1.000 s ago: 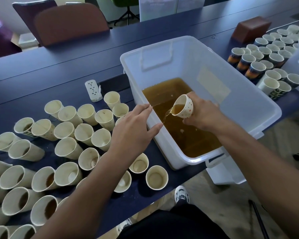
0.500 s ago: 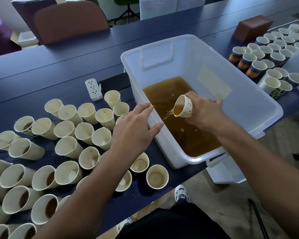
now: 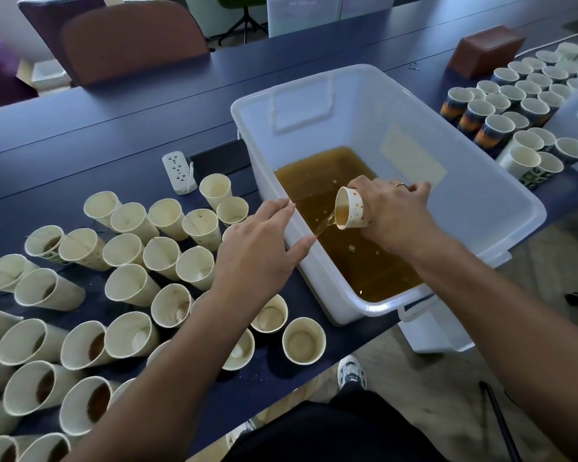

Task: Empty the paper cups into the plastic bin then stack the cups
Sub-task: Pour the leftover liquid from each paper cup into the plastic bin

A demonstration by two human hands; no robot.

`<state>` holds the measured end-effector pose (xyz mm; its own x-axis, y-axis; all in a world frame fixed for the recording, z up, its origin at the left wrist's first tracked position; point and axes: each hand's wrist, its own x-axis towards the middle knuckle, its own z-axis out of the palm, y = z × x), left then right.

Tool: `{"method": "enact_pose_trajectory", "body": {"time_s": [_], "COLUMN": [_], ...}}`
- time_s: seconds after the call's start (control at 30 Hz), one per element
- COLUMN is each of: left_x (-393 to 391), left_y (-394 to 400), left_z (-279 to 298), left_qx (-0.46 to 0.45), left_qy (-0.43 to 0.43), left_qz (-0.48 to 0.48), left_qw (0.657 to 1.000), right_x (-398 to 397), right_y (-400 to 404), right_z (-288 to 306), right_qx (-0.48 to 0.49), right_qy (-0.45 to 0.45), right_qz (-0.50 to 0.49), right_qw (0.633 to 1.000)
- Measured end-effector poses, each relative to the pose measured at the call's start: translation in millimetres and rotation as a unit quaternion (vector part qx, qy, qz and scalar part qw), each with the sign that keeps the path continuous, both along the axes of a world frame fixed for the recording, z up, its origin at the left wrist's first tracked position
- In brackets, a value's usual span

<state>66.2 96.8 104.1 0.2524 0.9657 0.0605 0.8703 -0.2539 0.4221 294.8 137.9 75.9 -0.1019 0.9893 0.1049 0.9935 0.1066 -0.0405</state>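
Note:
My right hand [image 3: 394, 215] grips a dotted paper cup [image 3: 352, 210], tipped on its side over the clear plastic bin [image 3: 501, 191]. A thin stream of brown liquid runs from the cup's rim into the brown liquid [image 3: 344, 235] pooled in the bin. My left hand [image 3: 261, 248] hovers with relaxed fingers over the bin's near left rim, holding nothing. Several cream paper cups [image 3: 131, 285] stand on the dark table to the left; some hold brown liquid, others look empty.
Another group of cups [image 3: 521, 105], some with dark printed sides, stands at the right of the bin. A white power strip [image 3: 178, 172] lies behind the left cups. A brown box [image 3: 486, 50] sits at back right. Chairs [image 3: 131, 38] stand beyond the table [image 3: 114, 121].
The cup in my right hand has tipped further and the pouring stream continues. My left hand has stayed near the bin's rim.

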Motion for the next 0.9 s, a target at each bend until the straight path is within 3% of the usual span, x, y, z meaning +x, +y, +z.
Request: {"method": "enact_pose_trajectory", "body": {"time_s": [0.3, 0.9], "left_x": [0.8, 1.0], "left_y": [-0.2, -1.0], "left_z": [1.8, 2.6], "left_qx": [-0.003, -0.011], "left_qy": [0.005, 0.006], "left_qz": [0.002, 0.004], "left_qw": [1.000, 1.000], "right_x": [-5.4, -7.8], "right_y": [-2.9, -0.8], "right_z": [2.8, 2.4], "right_qx": [0.031, 0.030], "right_qy": [-0.072, -0.107], "right_qz": [0.018, 0.007], "right_qw": [0.997, 0.994]}}
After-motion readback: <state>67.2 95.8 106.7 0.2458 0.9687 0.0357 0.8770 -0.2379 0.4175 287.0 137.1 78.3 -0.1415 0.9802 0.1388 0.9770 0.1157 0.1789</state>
